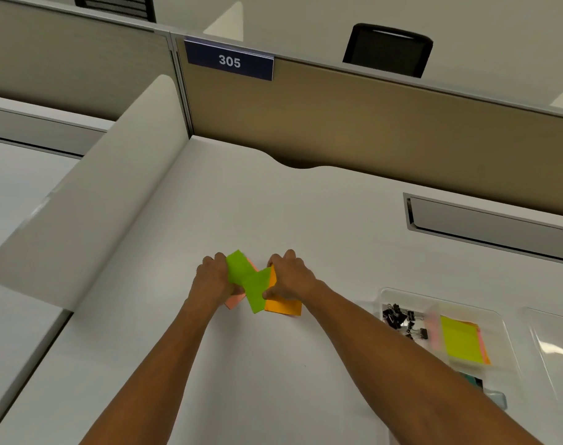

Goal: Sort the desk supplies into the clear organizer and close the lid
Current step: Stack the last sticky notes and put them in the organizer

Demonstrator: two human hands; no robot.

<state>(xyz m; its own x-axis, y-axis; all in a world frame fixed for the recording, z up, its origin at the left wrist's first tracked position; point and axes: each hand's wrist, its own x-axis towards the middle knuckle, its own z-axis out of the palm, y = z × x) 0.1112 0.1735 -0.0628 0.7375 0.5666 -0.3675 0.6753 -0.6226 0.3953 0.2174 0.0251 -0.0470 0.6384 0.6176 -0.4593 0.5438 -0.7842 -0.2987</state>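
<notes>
Near right, the organizer (511,319) already holds clips (402,319) and a yellow pad (459,343); its nearest compartment is cut off and blurred. Mid-desk, the left hand (211,276) and right hand (291,277) pinch loose green (251,284), orange (283,306) and pink notes (233,301). The fanned stack could slip apart if squeezed unevenly. The lid (556,348), far right, is barely discernible.

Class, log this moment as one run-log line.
left hand: holds green pad | right hand: holds orange pad | clear organizer: open
</notes>
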